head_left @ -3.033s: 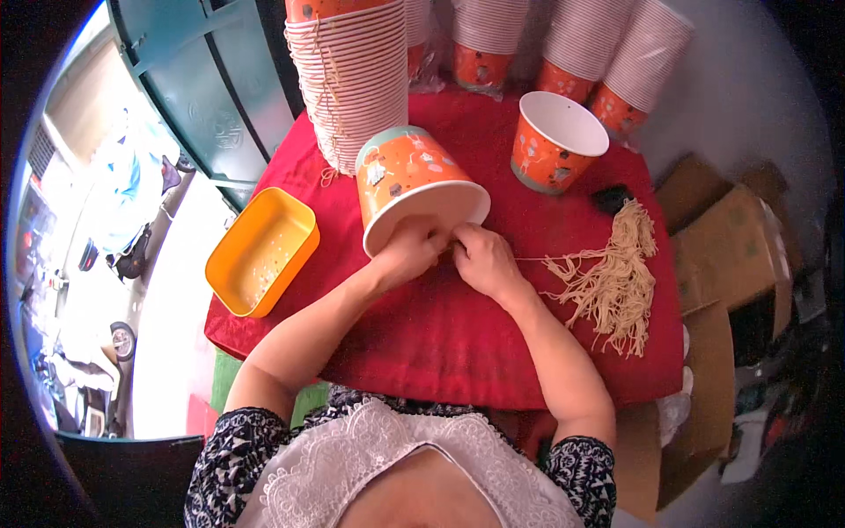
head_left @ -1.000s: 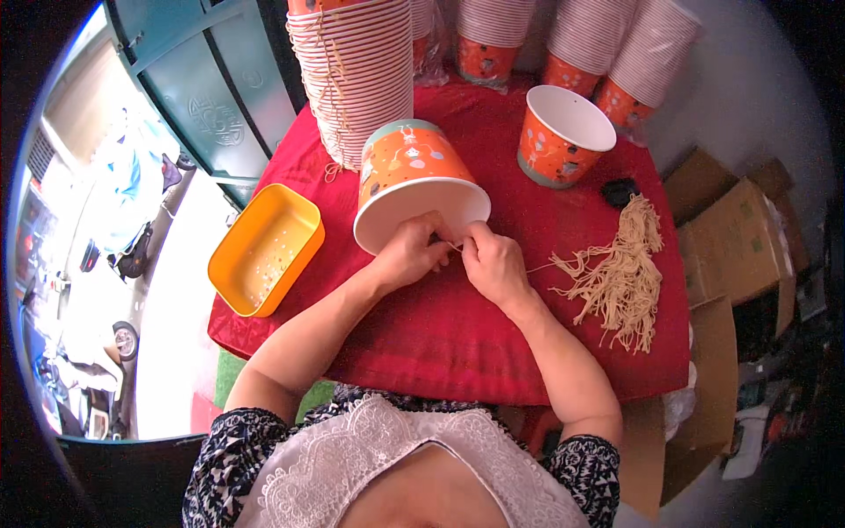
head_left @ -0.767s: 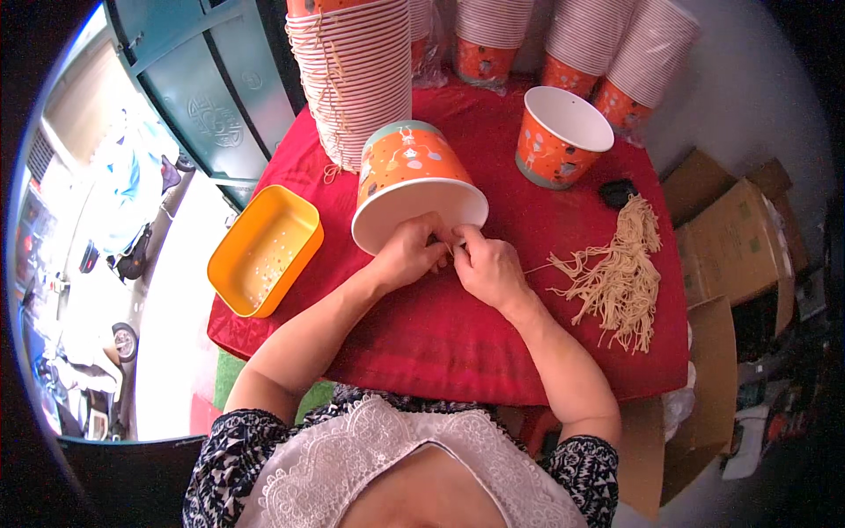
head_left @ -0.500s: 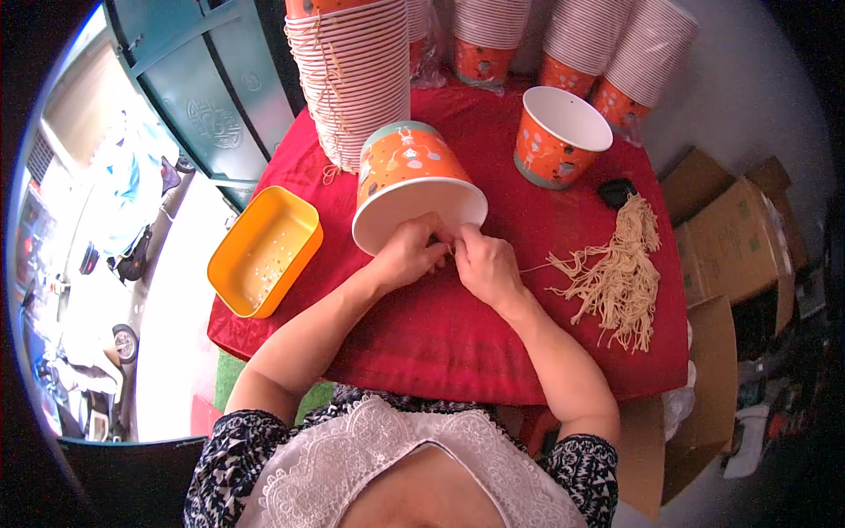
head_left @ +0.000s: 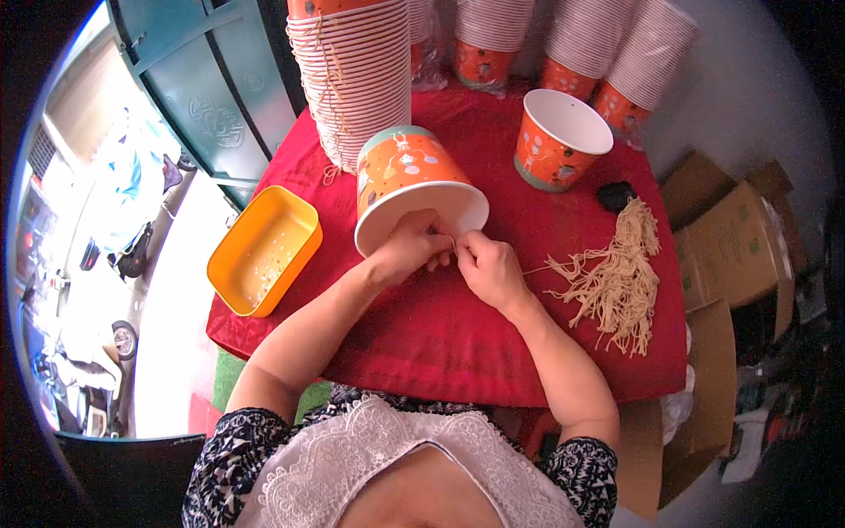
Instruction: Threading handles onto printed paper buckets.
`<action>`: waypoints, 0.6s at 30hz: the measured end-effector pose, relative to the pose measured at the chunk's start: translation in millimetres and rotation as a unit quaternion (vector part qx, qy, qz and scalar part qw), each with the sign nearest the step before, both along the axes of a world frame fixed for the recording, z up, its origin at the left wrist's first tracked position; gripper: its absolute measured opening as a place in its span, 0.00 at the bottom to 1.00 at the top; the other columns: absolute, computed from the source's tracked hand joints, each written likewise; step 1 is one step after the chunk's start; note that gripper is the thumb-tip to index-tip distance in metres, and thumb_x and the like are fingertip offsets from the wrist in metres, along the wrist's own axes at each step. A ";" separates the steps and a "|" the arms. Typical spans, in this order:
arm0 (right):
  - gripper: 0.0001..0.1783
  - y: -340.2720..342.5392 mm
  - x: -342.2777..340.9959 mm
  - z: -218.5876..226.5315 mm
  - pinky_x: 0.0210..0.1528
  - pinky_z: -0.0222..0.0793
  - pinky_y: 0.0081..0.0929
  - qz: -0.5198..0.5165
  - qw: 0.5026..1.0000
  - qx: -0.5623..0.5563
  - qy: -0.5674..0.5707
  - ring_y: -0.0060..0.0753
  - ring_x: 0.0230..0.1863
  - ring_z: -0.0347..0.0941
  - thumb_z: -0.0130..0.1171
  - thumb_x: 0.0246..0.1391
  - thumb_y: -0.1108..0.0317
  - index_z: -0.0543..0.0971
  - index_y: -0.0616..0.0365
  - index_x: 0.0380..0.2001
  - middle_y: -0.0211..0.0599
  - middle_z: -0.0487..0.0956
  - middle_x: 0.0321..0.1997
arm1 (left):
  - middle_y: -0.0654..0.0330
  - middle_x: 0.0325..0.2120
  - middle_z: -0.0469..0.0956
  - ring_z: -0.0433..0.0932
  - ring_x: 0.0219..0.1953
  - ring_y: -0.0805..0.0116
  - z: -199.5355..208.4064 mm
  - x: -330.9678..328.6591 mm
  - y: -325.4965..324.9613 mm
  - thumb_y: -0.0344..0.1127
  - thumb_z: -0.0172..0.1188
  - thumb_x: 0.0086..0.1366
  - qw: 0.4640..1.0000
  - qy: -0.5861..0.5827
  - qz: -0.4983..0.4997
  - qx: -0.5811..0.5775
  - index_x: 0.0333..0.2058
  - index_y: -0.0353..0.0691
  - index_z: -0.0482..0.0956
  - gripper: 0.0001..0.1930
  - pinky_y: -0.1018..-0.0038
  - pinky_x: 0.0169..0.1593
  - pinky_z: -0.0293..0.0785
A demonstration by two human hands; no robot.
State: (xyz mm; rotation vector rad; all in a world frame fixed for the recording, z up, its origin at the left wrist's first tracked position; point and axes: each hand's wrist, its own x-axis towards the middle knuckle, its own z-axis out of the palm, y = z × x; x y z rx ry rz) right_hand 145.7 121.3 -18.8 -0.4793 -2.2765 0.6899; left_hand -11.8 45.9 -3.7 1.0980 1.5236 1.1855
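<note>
An orange paper bucket [head_left: 414,167] with a white rim lies tilted on its side, its mouth facing me. My left hand [head_left: 410,246] is at the mouth, partly inside, its fingers closed in a pinch on a thin beige string. Right beside it, at the lower rim, my right hand [head_left: 489,269] pinches the same string, a short piece of which shows between the fingertips. To the right of that hand a strand of string [head_left: 535,269] runs toward a loose bundle of beige strings [head_left: 627,282] on the table. The fingertips of my left hand are partly hidden.
A tall stack of buckets [head_left: 352,88], strings hanging down its side, stands behind the bucket. One upright bucket [head_left: 559,154] is at the back right, near a black object [head_left: 615,196]. A yellow tray [head_left: 231,264] with small pale bits sits left on the red cloth [head_left: 422,352].
My right hand has drawn slightly away from my left, showing more string between them. The bucket has barely shifted.
</note>
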 end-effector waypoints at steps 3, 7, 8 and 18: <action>0.05 -0.7 4.3 6.1 0.27 0.72 0.47 0.020 0.999 -0.024 -0.011 0.56 0.25 0.77 0.54 0.53 0.71 0.75 0.60 0.32 0.53 0.77 0.22 | 0.58 0.18 0.74 0.70 0.17 0.73 -0.6 -0.4 -1.3 0.28 0.57 0.58 1.000 0.001 -0.005 -0.005 0.31 0.33 0.71 0.05 0.78 0.19 0.64; 0.05 -0.3 7.3 7.0 0.29 0.72 0.43 -0.040 0.999 -0.008 -0.013 0.54 0.30 0.78 0.53 0.53 0.76 0.75 0.62 0.35 0.52 0.78 0.28 | 0.59 0.18 0.74 0.70 0.17 0.73 8.8 6.4 -4.2 0.27 0.57 0.56 0.999 0.039 -0.002 -0.014 0.30 0.34 0.71 0.05 0.77 0.21 0.66; 0.05 -0.8 6.3 8.3 0.29 0.72 0.43 -0.040 0.999 -0.009 -0.013 0.54 0.30 0.78 0.53 0.53 0.76 0.75 0.62 0.35 0.52 0.78 0.28 | 0.60 0.19 0.74 0.71 0.18 0.72 10.7 7.9 -5.3 0.26 0.57 0.56 0.999 0.050 0.004 -0.018 0.30 0.34 0.72 0.04 0.76 0.22 0.67; 0.11 3.7 0.8 4.7 0.33 0.73 0.46 -0.045 0.996 0.072 0.013 0.56 0.34 0.75 0.54 0.51 0.74 0.73 0.60 0.40 0.48 0.75 0.35 | 0.49 0.33 0.76 0.77 0.35 0.48 -10.1 15.7 -8.5 0.26 0.57 0.57 0.919 0.318 0.002 0.234 0.34 0.34 0.72 0.06 0.64 0.38 0.74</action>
